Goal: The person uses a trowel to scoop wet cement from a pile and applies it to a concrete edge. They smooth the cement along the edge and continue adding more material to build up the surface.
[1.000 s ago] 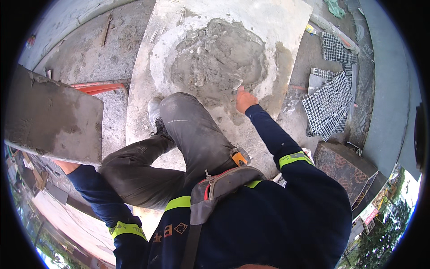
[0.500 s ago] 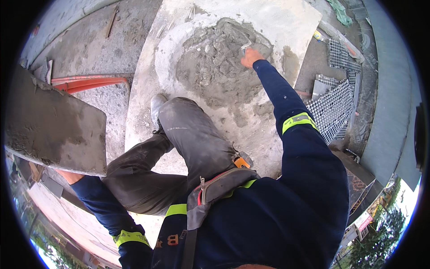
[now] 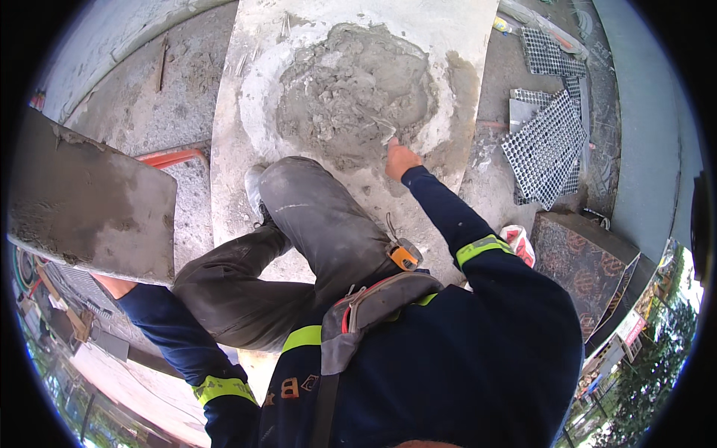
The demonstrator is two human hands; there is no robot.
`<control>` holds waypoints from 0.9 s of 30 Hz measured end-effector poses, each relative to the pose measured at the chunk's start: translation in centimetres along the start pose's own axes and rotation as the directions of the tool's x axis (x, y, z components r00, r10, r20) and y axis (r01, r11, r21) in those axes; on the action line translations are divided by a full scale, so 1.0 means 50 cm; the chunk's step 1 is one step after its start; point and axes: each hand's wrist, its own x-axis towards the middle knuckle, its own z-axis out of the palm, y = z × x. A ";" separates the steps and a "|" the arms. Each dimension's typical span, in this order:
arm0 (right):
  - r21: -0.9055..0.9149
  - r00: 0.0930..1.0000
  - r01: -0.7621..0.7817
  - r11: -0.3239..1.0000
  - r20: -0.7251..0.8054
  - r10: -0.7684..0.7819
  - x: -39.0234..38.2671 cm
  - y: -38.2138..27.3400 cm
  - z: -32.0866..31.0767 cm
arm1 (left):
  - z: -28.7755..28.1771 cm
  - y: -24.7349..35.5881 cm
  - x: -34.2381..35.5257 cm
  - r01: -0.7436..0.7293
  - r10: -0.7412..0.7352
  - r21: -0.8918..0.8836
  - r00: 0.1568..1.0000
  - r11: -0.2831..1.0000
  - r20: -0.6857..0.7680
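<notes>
Wet grey mortar [image 3: 351, 82] lies in a heap on a pale board [image 3: 231, 149] on the ground ahead of me. At the heap's near right edge my right hand [image 3: 403, 160] is closed round the handle of a trowel [image 3: 389, 134]. Its blade sits in the mortar and is hard to tell from it. On the left, my left hand [image 3: 116, 285] holds a large flat mortar board [image 3: 93, 201] from below. Most of that hand's fingers are hidden under it. A thin grey smear coats the top of this board.
Black-and-white perforated panels [image 3: 549, 149] lie stacked at right, near a patterned box [image 3: 579, 261] and a red-and-white bag [image 3: 517, 245]. Orange pipes [image 3: 172, 158] rest left of the pale board. A tape measure [image 3: 403, 257] hangs at my waist.
My right hand has drawn the trowel toward me and slightly left, from the heap's right side to its near edge. My view has shifted a little; the left hand still holds the mortar board.
</notes>
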 end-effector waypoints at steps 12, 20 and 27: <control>0.846 0.850 -0.514 0.142 0.481 0.215 -0.337 0.134 0.141 | 0.029 -0.016 0.051 -0.020 0.011 0.097 0.996 0.995 0.093; 0.961 0.961 -0.270 -0.057 0.266 -0.072 0.110 -0.073 0.117 | 0.048 -0.003 0.012 -0.001 0.002 0.049 1.000 0.999 -0.010; 0.936 0.962 -0.244 0.254 0.267 -0.059 0.133 -0.056 -0.077 | -0.055 -0.010 0.009 -0.062 0.063 -0.055 0.998 0.997 0.009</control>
